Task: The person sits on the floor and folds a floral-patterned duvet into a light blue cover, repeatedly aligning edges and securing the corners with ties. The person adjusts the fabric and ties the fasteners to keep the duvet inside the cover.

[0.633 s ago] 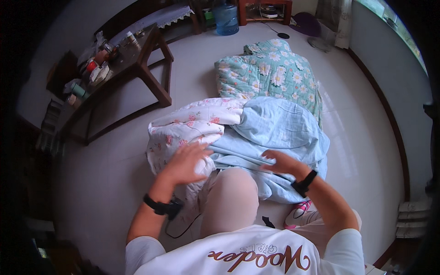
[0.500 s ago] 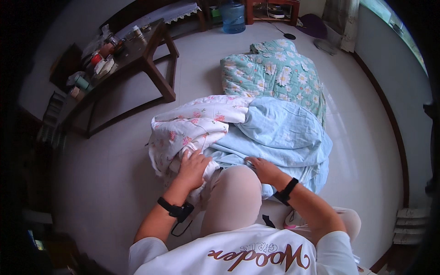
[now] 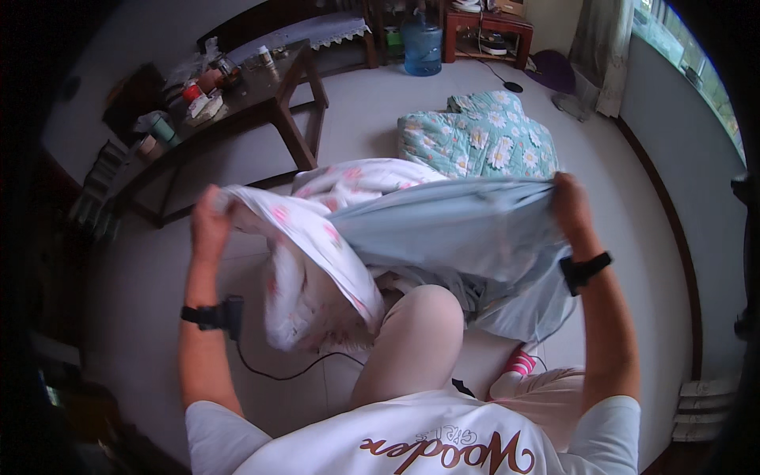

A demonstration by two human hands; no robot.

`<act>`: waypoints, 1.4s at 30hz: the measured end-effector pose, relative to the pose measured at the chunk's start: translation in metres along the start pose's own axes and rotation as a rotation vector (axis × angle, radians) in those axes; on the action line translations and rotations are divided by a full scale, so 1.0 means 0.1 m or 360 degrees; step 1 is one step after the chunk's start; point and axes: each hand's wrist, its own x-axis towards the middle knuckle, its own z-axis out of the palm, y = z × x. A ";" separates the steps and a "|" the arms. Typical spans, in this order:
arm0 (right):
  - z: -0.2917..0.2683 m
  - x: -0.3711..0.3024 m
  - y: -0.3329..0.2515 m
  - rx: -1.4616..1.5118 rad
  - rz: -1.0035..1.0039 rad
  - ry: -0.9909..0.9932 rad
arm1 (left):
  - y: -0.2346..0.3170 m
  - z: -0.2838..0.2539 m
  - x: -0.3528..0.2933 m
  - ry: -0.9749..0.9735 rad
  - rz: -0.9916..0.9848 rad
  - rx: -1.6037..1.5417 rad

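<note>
I hold bed linen stretched between my raised hands. My left hand [image 3: 211, 220] is closed on a corner of the white floral cloth [image 3: 348, 265], which has pink flowers. Out to the right, my right hand [image 3: 571, 212] grips the top edge of the light blue cloth [image 3: 443, 229]. The two cloths meet in front of my knee; whether they are one piece I cannot tell. Their lower parts lie bunched on the floor. Just beyond them rests a folded green quilt [image 3: 507, 150] with white daisies.
A dark wooden table [image 3: 281, 119] with several jars and cups stands at the far left. Farther back are a blue water bottle [image 3: 423, 51] and a reddish wooden stand [image 3: 522, 32]. A curtain [image 3: 613, 63] hangs by the window. A thin black cord [image 3: 293, 376] trails from my left wrist.
Both hands have risen from the pile and spread wide apart, lifting the cloth edges. The linen, lying heaped before, is now pulled taut between them.
</note>
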 end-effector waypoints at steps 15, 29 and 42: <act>-0.52 -1.59 2.93 -0.0664 0.0947 -0.0484 | -2.23 0.09 -0.78 -0.0339 -0.1118 -0.0078; 0.97 -1.71 -1.04 0.0239 -0.0500 -0.0736 | 1.76 1.76 -1.24 -0.1404 0.0615 0.0036; 0.47 -0.70 -0.96 -0.0059 -0.0475 -0.0313 | 1.53 1.64 -0.67 -0.0727 0.0655 -0.0219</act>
